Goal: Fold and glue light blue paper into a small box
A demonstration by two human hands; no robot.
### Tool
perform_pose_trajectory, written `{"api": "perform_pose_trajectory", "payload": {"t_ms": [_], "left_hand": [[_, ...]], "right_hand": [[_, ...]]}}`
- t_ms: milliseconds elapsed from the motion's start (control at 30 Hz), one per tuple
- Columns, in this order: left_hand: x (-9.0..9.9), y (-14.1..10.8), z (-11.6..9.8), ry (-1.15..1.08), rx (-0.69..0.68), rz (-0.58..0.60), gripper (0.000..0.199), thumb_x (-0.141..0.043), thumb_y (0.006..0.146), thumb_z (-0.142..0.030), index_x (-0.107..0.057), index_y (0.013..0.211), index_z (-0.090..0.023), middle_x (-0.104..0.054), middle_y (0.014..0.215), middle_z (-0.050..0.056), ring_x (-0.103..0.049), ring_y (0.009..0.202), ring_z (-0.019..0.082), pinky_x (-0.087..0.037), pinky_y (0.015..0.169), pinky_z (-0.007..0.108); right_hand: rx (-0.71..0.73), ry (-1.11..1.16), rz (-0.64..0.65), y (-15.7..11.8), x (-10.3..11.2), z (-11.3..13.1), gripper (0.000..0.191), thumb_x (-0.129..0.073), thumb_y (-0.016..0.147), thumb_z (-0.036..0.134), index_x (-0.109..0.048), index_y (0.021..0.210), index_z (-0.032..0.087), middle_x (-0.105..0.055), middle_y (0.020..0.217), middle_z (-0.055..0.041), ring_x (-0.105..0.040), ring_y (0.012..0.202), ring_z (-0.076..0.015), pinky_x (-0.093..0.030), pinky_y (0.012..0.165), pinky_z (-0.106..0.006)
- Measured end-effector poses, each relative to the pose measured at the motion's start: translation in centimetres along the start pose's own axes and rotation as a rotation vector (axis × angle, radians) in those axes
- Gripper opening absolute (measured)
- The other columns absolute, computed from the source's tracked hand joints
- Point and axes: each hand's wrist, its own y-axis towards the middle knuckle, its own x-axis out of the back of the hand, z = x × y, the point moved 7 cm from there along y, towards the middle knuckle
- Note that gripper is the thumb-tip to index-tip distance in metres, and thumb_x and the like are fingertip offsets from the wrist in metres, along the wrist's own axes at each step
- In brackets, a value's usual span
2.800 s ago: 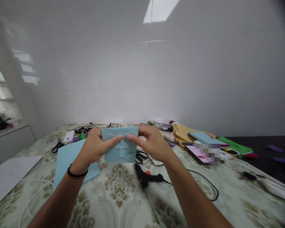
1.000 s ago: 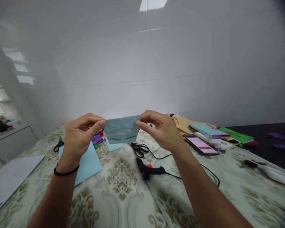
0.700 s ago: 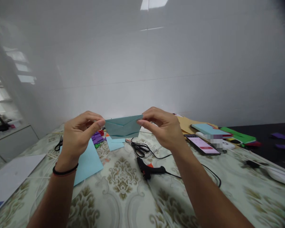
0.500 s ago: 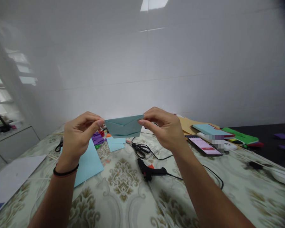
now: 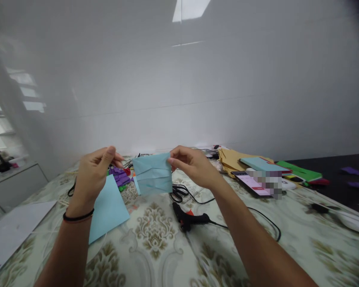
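Note:
Pinched at its upper right corner by my right hand (image 5: 194,165), a small light-blue paper envelope (image 5: 153,175) hangs above the table. The side facing me has several slanting creases across it. My left hand (image 5: 92,171) is raised to the left of the envelope, apart from it. Its fingers are loosely bent, the thumb points up, and I see nothing held there. Beneath and between the hands, a larger light-blue sheet (image 5: 109,207) lies on the patterned cloth. A black hot glue gun (image 5: 190,217) with an orange-red trigger rests below the envelope.
Purple paper pieces (image 5: 119,175) lie behind the envelope on the left. To the right are a phone (image 5: 254,185), brown envelopes (image 5: 236,159), a light-blue pad (image 5: 265,164) and green sheets (image 5: 299,170). A black cable (image 5: 263,215) crosses the cloth. A white sheet (image 5: 18,227) lies at left.
My left hand has let go of the envelope's left end and drawn slightly away. The envelope now shows a taller, creased face instead of the V-shaped flap.

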Motion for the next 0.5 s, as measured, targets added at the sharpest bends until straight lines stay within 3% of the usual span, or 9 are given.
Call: {"api": "perform_pose_trajectory", "payload": {"t_ms": [100,200,300,500], "left_hand": [[-0.6,0.1,0.0,-0.039,-0.021,0.064,0.026,-0.073,0.095,-0.044,-0.082,0.1,-0.02,-0.082,0.092,0.006,-0.076,0.081,0.016,-0.06,0.078,0.025],[-1.8,0.1,0.4,-0.1,0.036,0.204,0.042,-0.077,0.092,-0.045,-0.074,0.127,-0.022,-0.079,0.123,0.011,-0.077,0.103,0.022,-0.062,0.089,0.031],[-3.5,-0.5,1.1,-0.124,0.145,0.357,0.056,-0.085,0.084,-0.043,-0.07,0.133,-0.021,-0.08,0.117,0.013,-0.077,0.108,0.026,-0.063,0.088,0.034],[-5.6,-1.4,1.9,-0.187,0.227,0.433,0.038,-0.09,0.078,-0.039,-0.075,0.107,-0.019,-0.08,0.095,0.005,-0.075,0.085,0.021,-0.06,0.073,0.027]], "right_hand": [[-0.002,-0.014,0.013,0.0,-0.1,-0.1,0.024,-0.07,0.092,0.042,-0.064,0.087,0.019,-0.067,0.08,-0.0011,-0.067,0.073,-0.0159,-0.055,0.071,-0.033],[-0.007,-0.008,0.022,0.0,-0.2,-0.3,0.025,-0.069,0.092,0.043,-0.063,0.087,0.019,-0.066,0.079,-0.0008,-0.066,0.072,-0.0161,-0.055,0.072,-0.033],[-0.01,0.008,0.02,0.0,-0.4,-0.5,0.025,-0.068,0.094,0.043,-0.062,0.088,0.019,-0.066,0.078,-0.0008,-0.066,0.073,-0.0169,-0.054,0.072,-0.034],[0.002,0.036,0.039,-0.3,-1.1,0.0,0.022,-0.067,0.095,0.041,-0.062,0.09,0.02,-0.066,0.078,-0.0008,-0.066,0.074,-0.0174,-0.053,0.072,-0.033]]}}
